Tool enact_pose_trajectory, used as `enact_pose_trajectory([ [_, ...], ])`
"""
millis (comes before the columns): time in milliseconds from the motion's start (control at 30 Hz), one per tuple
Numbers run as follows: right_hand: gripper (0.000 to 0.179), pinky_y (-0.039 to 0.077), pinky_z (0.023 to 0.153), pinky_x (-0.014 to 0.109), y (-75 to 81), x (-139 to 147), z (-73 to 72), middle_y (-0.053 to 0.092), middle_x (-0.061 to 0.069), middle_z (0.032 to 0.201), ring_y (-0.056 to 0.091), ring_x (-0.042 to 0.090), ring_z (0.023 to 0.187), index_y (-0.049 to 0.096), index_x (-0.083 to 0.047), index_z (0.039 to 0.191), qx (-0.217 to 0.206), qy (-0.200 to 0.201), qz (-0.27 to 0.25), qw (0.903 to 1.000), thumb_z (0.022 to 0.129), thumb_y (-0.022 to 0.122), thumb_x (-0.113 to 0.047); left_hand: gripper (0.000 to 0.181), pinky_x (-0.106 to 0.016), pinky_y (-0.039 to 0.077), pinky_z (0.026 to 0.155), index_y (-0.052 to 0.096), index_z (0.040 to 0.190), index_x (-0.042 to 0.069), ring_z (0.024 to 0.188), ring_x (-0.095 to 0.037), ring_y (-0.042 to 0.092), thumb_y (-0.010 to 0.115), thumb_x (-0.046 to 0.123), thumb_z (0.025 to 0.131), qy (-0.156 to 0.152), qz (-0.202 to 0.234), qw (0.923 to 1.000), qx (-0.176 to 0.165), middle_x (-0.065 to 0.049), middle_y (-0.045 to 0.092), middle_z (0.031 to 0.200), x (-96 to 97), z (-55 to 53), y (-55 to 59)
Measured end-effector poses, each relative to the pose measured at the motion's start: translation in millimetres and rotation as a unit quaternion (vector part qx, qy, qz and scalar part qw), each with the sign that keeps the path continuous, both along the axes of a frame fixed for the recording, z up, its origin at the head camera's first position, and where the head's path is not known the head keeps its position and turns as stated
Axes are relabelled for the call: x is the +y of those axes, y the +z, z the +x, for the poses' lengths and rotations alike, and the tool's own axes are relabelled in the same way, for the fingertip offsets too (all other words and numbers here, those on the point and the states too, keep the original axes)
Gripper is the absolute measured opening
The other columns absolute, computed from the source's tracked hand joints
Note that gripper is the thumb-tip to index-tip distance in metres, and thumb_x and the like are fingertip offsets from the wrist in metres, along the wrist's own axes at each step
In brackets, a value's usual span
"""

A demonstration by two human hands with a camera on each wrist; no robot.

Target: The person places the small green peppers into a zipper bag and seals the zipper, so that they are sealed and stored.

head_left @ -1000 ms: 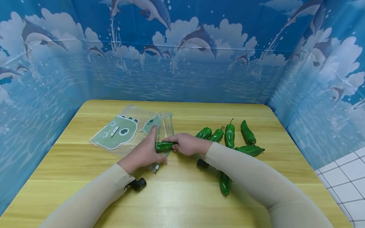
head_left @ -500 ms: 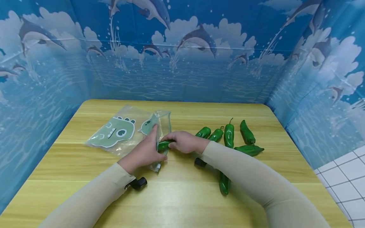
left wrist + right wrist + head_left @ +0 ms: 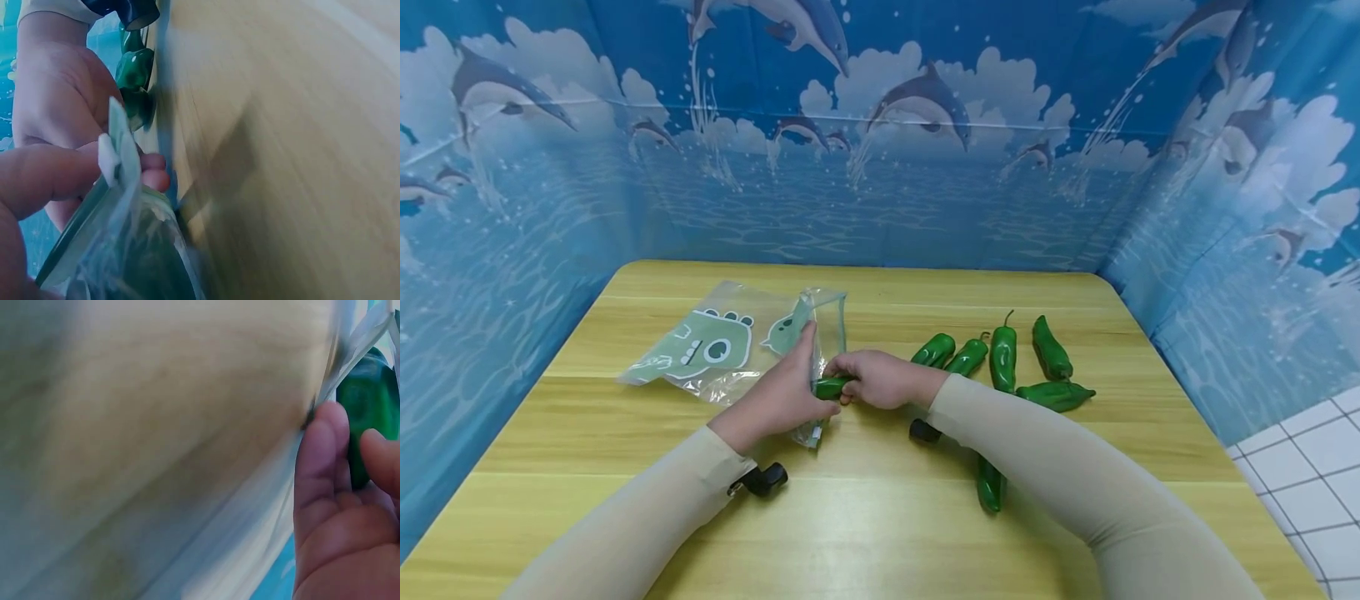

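In the head view my right hand (image 3: pixel 883 382) pinches a green chili pepper (image 3: pixel 830 388) at the mouth of a clear zip bag (image 3: pixel 711 342) printed with green dinosaurs. The pepper's far end is hidden by the bag and my left hand (image 3: pixel 778 392). That hand stands at the bag's mouth, thumb and forefinger straight and spread apart. In the left wrist view its thumb (image 3: pixel 56 175) touches the bag's edge beside the white slider (image 3: pixel 107 159). Fingers of the right hand (image 3: pixel 344 537) surround the dark green pepper (image 3: pixel 369 403) in the right wrist view.
Right of the hands lie several more green peppers (image 3: pixel 1003 358), some partly covered by the right sleeve. One pepper (image 3: pixel 990 483) lies nearer the front. A wooden table (image 3: pixel 865 533) carries everything, with a blue dolphin-print curtain (image 3: pixel 880 217) along its back and sides.
My right hand has moved slightly left, and less of the pepper shows outside the bag. The bag's printed part has shifted a little left and crumpled. My left hand stays nearly still.
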State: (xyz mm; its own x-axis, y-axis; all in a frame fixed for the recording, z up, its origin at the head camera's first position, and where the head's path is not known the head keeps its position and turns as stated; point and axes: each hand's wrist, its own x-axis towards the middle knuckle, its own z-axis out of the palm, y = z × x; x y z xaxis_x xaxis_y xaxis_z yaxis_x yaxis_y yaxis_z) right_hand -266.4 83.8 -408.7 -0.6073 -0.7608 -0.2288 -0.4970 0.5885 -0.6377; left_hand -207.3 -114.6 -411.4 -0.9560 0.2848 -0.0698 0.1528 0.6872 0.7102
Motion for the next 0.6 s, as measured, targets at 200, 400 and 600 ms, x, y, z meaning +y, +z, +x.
enact_pose_trajectory([
  [200,0.02,0.054,0.097,0.037,-6.4,1,-3.4,0.072,-0.003,0.113,0.064,0.013,0.103,0.068,-0.016,0.127,0.034,-0.016,0.001,0.9993,0.108,0.059,-0.015,0.133,-0.053,0.049,0.113,-0.012,0.17,0.017,0.154,-0.038,0.038,0.089,0.026,0.083,-0.008,-0.013,0.9999,-0.002,-0.015,0.007,0.178,-1.1,0.4,3.1],
  [400,0.02,0.054,0.099,0.038,-6.3,1,-4.0,0.073,-0.003,0.114,0.065,0.013,0.104,0.071,-0.015,0.125,0.045,-0.017,0.007,0.9988,0.107,0.061,-0.015,0.122,-0.054,0.049,0.114,-0.004,0.171,0.021,0.151,-0.036,0.044,0.083,0.031,0.087,-0.053,-0.051,0.9973,-0.006,-0.009,0.007,0.179,-16.7,-1.7,4.9],
  [600,0.02,0.054,0.101,0.039,-6.2,1,-4.5,0.074,-0.003,0.115,0.066,0.014,0.107,0.071,-0.015,0.124,0.048,-0.026,0.012,0.9984,0.107,0.062,-0.015,0.116,-0.049,0.044,0.117,-0.005,0.171,0.022,0.158,-0.03,0.03,0.075,0.023,0.086,-0.121,-0.046,0.9911,-0.031,-0.004,-0.001,0.179,-32.2,-1.3,7.9],
])
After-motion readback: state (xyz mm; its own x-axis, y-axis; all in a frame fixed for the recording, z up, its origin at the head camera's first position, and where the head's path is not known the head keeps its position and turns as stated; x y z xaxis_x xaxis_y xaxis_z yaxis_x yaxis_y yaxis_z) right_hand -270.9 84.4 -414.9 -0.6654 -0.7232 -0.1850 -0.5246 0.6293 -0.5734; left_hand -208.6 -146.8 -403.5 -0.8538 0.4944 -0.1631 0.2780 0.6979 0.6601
